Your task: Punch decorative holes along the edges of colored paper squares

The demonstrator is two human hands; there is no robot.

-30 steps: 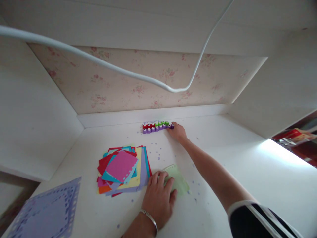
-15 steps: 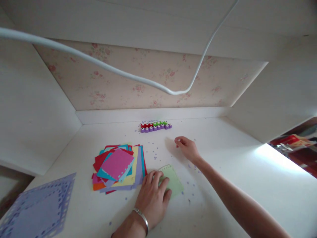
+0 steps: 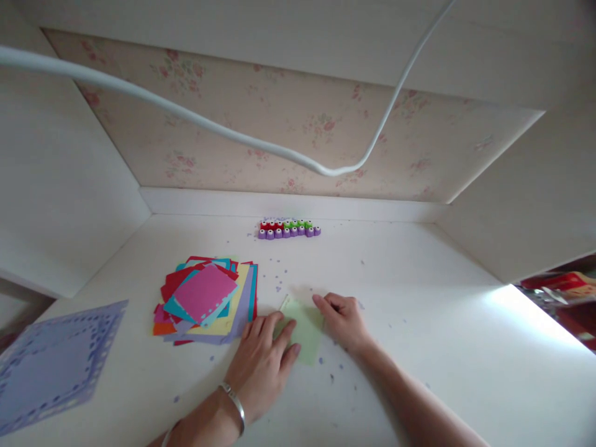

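Observation:
A light green sheet of paper (image 3: 306, 332) lies on the white tabletop between my hands, with punched marks along its upper left edge. My left hand (image 3: 263, 351), a silver bracelet at its wrist, rests over the sheet's left side with fingers spread and lowered. At the opposite edge, my right hand (image 3: 343, 320) has curled fingers and its thumb against the paper, closed on that side. Left of my left hand is a pile of coloured paper sheets (image 3: 205, 295), pink on top.
Small craft punches (image 3: 288, 230) in red, green and purple stand in rows near the back wall. Purple sheets with punched borders (image 3: 56, 366) lie at the left. Tiny purple paper bits (image 3: 279, 288) are scattered about. A white cable (image 3: 233, 133) hangs across the view above.
My right hand has come down and back from near the punches to the green paper's right edge. The sheet has turned, and my left hand is still on its left side.

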